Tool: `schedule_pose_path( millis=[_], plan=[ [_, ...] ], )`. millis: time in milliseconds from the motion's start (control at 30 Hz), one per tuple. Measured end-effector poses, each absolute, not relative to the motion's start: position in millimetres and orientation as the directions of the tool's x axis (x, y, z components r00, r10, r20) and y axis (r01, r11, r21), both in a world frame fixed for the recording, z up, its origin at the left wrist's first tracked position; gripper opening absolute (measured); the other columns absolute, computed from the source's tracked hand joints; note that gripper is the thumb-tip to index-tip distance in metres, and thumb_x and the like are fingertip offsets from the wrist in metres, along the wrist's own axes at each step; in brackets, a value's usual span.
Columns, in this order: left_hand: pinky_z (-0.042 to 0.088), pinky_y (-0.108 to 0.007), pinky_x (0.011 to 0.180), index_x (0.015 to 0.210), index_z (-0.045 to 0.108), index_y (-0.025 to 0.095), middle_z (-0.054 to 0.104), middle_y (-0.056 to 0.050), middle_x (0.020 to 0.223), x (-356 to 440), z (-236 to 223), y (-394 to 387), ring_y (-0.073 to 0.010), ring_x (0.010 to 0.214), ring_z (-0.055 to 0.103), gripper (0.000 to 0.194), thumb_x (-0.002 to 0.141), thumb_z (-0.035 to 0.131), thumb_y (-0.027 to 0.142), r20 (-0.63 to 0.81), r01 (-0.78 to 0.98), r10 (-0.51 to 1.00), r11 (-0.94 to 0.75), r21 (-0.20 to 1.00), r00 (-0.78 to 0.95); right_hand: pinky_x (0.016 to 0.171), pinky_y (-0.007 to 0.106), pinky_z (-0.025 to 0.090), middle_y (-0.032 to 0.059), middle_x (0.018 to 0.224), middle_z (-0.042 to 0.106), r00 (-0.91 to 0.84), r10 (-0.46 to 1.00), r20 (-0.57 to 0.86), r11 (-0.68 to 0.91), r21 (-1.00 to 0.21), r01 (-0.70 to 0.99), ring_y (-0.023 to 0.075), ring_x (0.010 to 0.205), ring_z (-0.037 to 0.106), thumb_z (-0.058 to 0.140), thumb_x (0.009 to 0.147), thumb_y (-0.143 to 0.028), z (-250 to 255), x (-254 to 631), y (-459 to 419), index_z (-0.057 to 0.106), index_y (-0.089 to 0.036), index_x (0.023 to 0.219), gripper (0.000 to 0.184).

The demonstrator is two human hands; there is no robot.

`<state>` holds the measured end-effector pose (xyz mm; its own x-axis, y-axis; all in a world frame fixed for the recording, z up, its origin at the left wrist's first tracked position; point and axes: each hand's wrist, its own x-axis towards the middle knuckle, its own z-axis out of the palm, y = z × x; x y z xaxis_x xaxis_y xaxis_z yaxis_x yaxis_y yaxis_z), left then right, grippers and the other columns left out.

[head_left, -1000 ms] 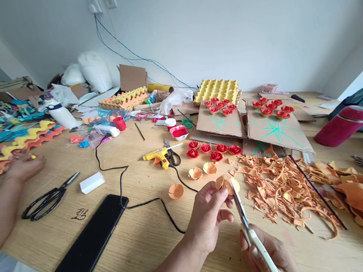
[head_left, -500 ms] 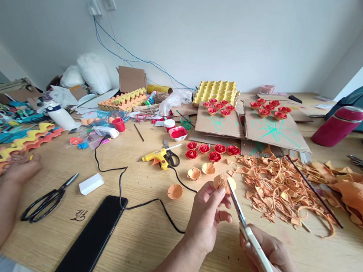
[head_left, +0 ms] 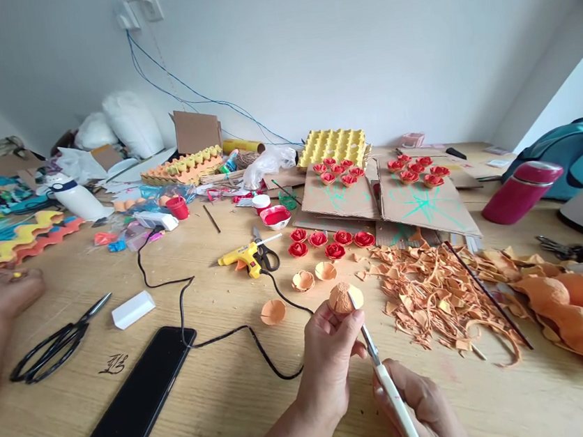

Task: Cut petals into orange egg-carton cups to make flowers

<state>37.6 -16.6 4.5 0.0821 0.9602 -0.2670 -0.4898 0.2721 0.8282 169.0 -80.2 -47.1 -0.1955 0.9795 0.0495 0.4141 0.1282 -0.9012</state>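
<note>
My left hand [head_left: 328,354] pinches a small orange egg-carton cup [head_left: 343,298] at its fingertips, lifted above the wooden table [head_left: 226,387]. My right hand [head_left: 423,410] grips white-handled scissors [head_left: 387,383], and their blades reach up into the cup's rim. Just beyond the cup lie two cut orange cups [head_left: 313,276] and a third [head_left: 273,312] to the left. A heap of orange cardboard trimmings [head_left: 431,290] spreads to the right.
Another person's hand [head_left: 8,293] rests at far left by wavy coloured strips [head_left: 15,243]. Black scissors [head_left: 53,342], a white block [head_left: 133,309], a black phone [head_left: 134,405], a yellow glue gun [head_left: 243,257] with cord, red paper roses [head_left: 331,242], cardboard sheets [head_left: 421,204], a red flask [head_left: 520,192].
The view has swung right, so everything sits further left in frame. My left hand has turned the cup a little and the scissor blades have shifted along its rim.
</note>
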Motion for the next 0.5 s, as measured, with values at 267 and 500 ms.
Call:
schedule_pose_path(
  millis=[267,500],
  plan=[
    [0.038,-0.016,0.042,0.081,0.06,0.014,0.051,0.005,0.06,39.6,8.2,-19.6,-0.0048,0.048,0.042,0.03,0.069,0.079,0.034,-0.241,-0.507,0.968,0.239,0.828,0.062,0.055,0.025,0.038,-0.0012,0.064,0.047,-0.194,0.978,0.079,0.158,-0.888,0.431,0.0141,0.059,0.043,0.044,0.095,-0.05,-48.7,170.2,-77.9,0.05,-0.019,0.068,0.041],
    [0.041,-0.016,0.044,0.083,0.06,0.015,0.054,0.002,0.068,34.7,10.2,-17.7,-0.006,0.054,0.046,0.032,0.071,0.079,0.038,-0.212,-0.587,0.974,0.221,0.779,0.086,0.056,0.026,0.039,0.0003,0.066,0.049,-0.225,0.973,0.044,0.137,-0.897,0.419,0.0155,0.061,0.046,0.045,0.094,-0.053,-50.8,173.2,-76.8,0.052,-0.02,0.07,0.041]
  ],
)
